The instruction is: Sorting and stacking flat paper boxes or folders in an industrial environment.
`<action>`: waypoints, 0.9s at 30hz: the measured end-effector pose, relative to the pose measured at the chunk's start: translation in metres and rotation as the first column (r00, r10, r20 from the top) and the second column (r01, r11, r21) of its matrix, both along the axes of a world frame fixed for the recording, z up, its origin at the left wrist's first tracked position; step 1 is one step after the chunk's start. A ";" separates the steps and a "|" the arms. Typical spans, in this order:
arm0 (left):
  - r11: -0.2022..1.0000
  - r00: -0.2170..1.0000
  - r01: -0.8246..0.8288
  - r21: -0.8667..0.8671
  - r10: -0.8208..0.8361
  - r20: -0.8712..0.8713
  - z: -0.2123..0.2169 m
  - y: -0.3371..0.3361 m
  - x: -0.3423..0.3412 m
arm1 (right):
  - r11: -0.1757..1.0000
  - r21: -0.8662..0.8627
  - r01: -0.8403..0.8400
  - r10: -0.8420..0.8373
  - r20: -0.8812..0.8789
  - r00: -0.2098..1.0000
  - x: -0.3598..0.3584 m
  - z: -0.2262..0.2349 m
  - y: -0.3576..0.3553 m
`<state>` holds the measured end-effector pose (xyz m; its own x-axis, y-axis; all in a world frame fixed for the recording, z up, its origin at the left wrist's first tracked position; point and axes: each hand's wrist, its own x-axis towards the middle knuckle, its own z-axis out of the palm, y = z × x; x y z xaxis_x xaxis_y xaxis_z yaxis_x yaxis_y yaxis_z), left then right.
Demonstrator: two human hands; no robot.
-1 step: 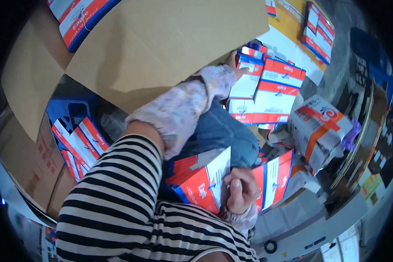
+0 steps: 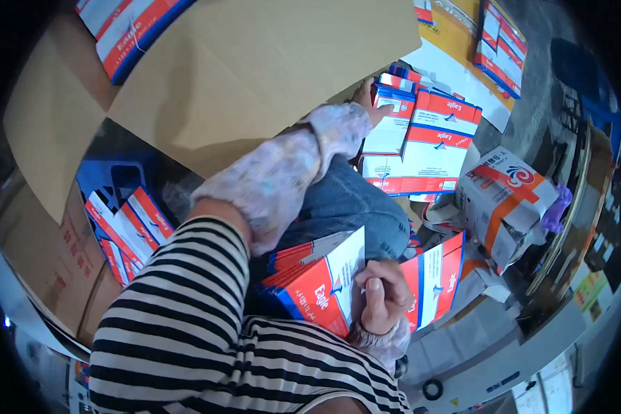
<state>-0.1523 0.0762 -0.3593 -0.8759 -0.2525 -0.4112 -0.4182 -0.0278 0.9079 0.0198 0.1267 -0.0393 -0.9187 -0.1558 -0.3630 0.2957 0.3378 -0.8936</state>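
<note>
My left hand reaches to a small red, white and blue carton on a pile at the upper right. Its thumb lies across the carton's face and the fingers close round the left edge. Larger flat cartons of the same colours lie beside and under it. Near my lap, a fanned stack of flat cartons leans against me. My right hand is closed between this stack and another carton, thumb over curled fingers; what it holds, if anything, is hidden.
A large brown cardboard sheet spans the upper left. A blue crate at left holds more cartons. A white box with orange tape stands at right. Bundled cartons lie on a yellow surface beyond. My denim-covered knee is between my hands.
The view has shifted slightly. Both hands keep their places on the cartons.
</note>
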 end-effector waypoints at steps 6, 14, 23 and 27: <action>0.664 0.871 0.441 0.603 -0.479 -0.110 0.144 -0.080 0.043 | 0.994 -0.091 0.061 -0.062 -0.004 0.998 0.010 -0.003 -0.002; 0.376 0.457 0.888 0.266 -0.792 -0.405 0.295 -0.168 0.131 | 0.984 -0.165 0.074 -0.082 -0.044 0.996 0.021 -0.003 -0.009; 0.372 0.381 0.925 0.084 -0.905 -0.192 0.305 -0.178 0.150 | 0.950 -0.298 0.096 -0.152 -0.169 0.974 0.030 -0.002 0.002; 0.408 0.397 0.911 -0.053 -0.905 -0.152 0.303 -0.177 0.158 | 0.959 0.279 -0.046 0.195 -0.536 0.821 0.056 0.038 0.026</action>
